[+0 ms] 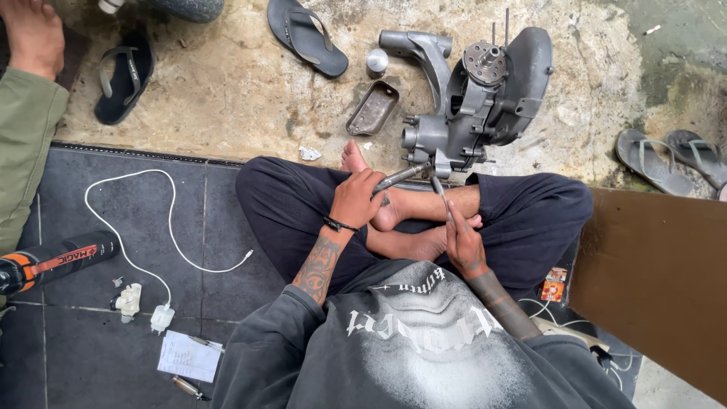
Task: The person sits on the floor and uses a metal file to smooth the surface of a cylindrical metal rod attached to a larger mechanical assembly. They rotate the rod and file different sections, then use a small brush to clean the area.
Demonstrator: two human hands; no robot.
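Sitting cross-legged on dark floor tiles (98, 356), the person is seen from above, with both forearms stretched forward over bare feet. The left hand (356, 198) is closed around a grey metal rod-like tool (400, 178), whose far end is laid against the lower edge of the engine casing (477, 98). The right hand (463, 244) is wrapped around a thin dark tool (439, 189), angled up to the same spot on the casing; exactly what its tip meets cannot be made out. The casing, a grey cast-metal housing with a round hub and two studs standing up from it, is set on the rough concrete floor (227, 91) just beyond the feet. It appears already partly stripped: a small rusty cover plate (372, 108) and a small silver cap (376, 60) are laid apart on the concrete to its left, while the main body seems still assembled, so much work is judged to be left. Nearer, at left, a white charger cable (129, 220), a sheet of paper (189, 356) and a black spray can (57, 261) are spread on the tiles. Farther off, sandals (307, 34) are scattered on the concrete, and another person's green sleeve (23, 144) is seen at the left edge.
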